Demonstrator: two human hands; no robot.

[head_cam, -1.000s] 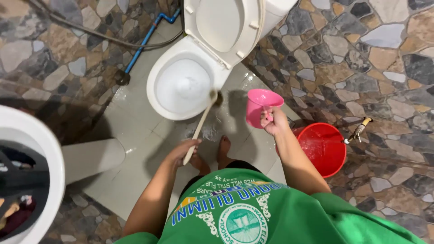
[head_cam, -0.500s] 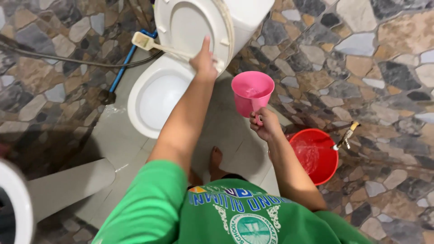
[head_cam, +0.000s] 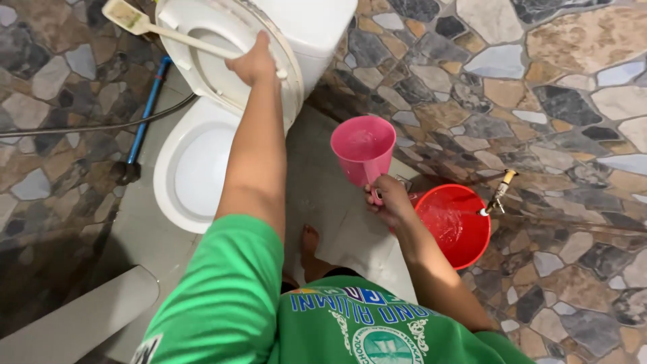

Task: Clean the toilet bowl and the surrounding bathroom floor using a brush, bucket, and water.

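Observation:
My left hand [head_cam: 254, 62] grips the pale handle of a toilet brush [head_cam: 128, 16], whose bristled head points up and left past the raised toilet lid [head_cam: 202, 40]. The hand also rests against the lid's edge. Below it is the open white toilet bowl [head_cam: 165, 192]. My right hand [head_cam: 389, 200] holds a pink plastic scoop cup [head_cam: 364, 147] by its handle, upright, with water inside. The cup sits right of the toilet, just above and left of a red bucket [head_cam: 453, 226].
A small tap [head_cam: 499, 191] on the stone-patterned wall runs water into the red bucket. A blue pipe [head_cam: 145, 114] and a grey hose [head_cam: 87, 127] run left of the toilet. My bare foot [head_cam: 309, 248] stands on the grey tiled floor. A white ledge [head_cam: 74, 317] lies lower left.
My left hand has lifted the brush from beside the bowl up to the raised lid. The pink cup stayed in my right hand, held a bit higher. The view has swung toward the toilet.

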